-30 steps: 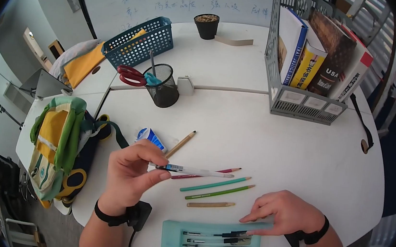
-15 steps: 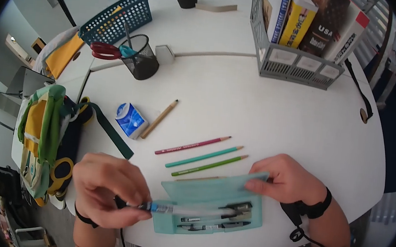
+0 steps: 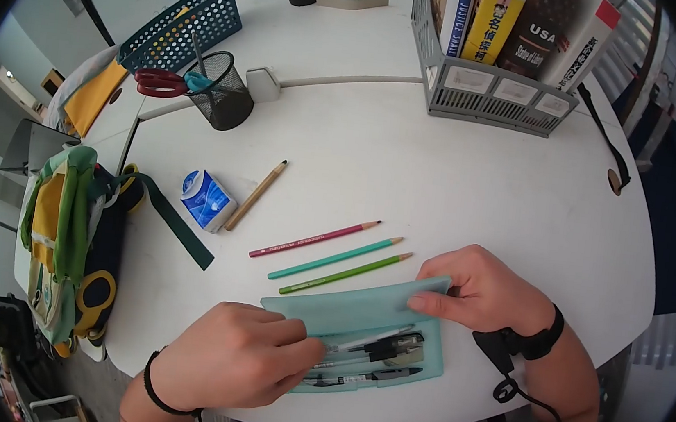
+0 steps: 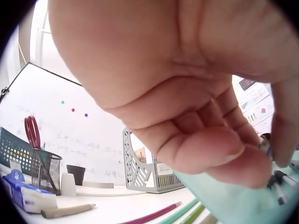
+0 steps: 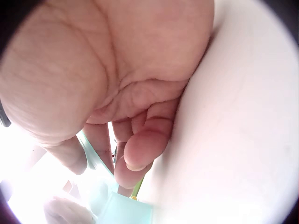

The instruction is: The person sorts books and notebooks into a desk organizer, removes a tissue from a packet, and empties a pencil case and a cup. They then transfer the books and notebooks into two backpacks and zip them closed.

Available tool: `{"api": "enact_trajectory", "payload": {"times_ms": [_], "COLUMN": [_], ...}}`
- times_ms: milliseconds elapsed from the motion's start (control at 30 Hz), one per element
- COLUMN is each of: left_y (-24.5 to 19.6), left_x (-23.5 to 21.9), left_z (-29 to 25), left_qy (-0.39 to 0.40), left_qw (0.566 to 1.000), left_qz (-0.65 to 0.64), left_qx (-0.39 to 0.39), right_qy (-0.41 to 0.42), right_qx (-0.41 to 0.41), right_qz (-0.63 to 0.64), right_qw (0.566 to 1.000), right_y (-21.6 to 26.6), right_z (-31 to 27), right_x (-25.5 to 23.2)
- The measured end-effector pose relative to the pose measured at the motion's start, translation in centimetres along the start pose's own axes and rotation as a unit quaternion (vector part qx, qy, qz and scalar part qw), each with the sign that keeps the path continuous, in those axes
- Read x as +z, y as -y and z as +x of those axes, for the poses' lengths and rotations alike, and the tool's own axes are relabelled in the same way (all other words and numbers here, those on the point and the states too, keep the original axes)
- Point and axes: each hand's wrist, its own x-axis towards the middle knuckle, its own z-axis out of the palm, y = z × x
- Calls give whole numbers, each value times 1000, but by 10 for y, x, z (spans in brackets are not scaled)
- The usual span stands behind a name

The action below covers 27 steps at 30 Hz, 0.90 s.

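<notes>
Rectangular teal plastic case (image 3: pixel 437 357) sits near white table's (image 3: pixel 504 195) front edge; slim green pencil (image 3: pixel 346 274) lies just beyond raised teal lid (image 3: pixel 345 300). Right hand (image 3: pixel 485 296) pinches lid; left hand (image 3: pixel 244 358), fingers curled, overlaps case's left end, any grip undeterminable. Only left wrist view shows small round red dot (image 4: pixel 73 110) on whiteboard (image 4: pixel 46 88).

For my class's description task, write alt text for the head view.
A person's right hand holds up the lid of a teal pencil case with pens inside, while the left hand is at the case's left end. Red, teal and green pencils lie beyond it on a white table, with a backpack at left and books in a grey rack farther back.
</notes>
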Motion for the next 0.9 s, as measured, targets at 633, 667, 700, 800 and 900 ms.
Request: {"api": "enact_trajectory", "payload": {"times_ms": [633, 667, 700, 800, 900], "left_y": [-12, -12, -11, -5, -3], "left_x": [5, 5, 6, 8, 8], "left_z": [0, 0, -1, -3, -6], "left_qy": [79, 81, 72, 90, 135], "left_qw": [995, 995, 995, 993, 988], "left_qz": [-19, -20, -39, -55, -73], "left_qx": [-57, -57, -55, -54, -15], "right_qy": [1, 1, 14, 15, -2], "right_qx": [-1, 0, 15, 18, 3], "right_qz": [-11, -10, -14, -12, -3], "right_qw": [1000, 1000, 1000, 1000, 1000], "right_y": [1, 1, 2, 5, 6], "right_z": [1, 1, 1, 1, 2], "right_x": [-1, -2, -4, -1, 0]}}
